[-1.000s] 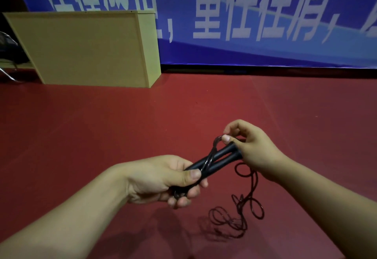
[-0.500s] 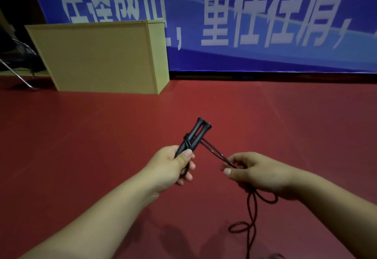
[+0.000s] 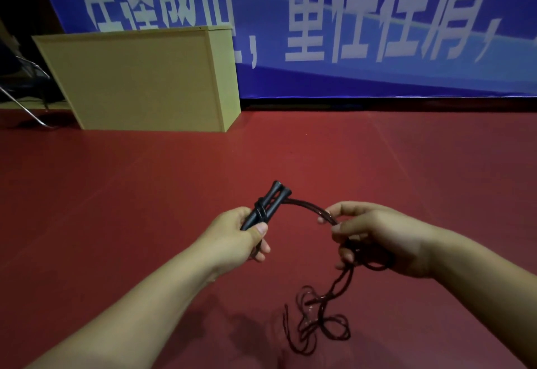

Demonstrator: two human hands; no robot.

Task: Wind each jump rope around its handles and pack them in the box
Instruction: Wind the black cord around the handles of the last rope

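Note:
My left hand [image 3: 241, 236] grips the two black jump rope handles [image 3: 268, 205] held side by side, their ends pointing up and away from me. A few turns of dark cord wrap the handles just above my thumb. From the handles the cord [image 3: 308, 205] arcs right into my right hand [image 3: 374, 238], which pinches it between thumb and fingers. Below that hand the rest of the rope [image 3: 319, 325] hangs down and lies in loose loops on the red floor. The tan wooden box [image 3: 139, 78] stands at the far left against the wall.
A blue banner [image 3: 348, 20] with large white characters covers the back wall. A metal chair leg [image 3: 26, 110] shows at the far left beside the box. The red floor [image 3: 406, 165] stretches between me and the box.
My right hand came off the handle tips and now holds the cord out to the right. My left hand tilted the handles upright. The view has drifted, bringing the box lower and closer.

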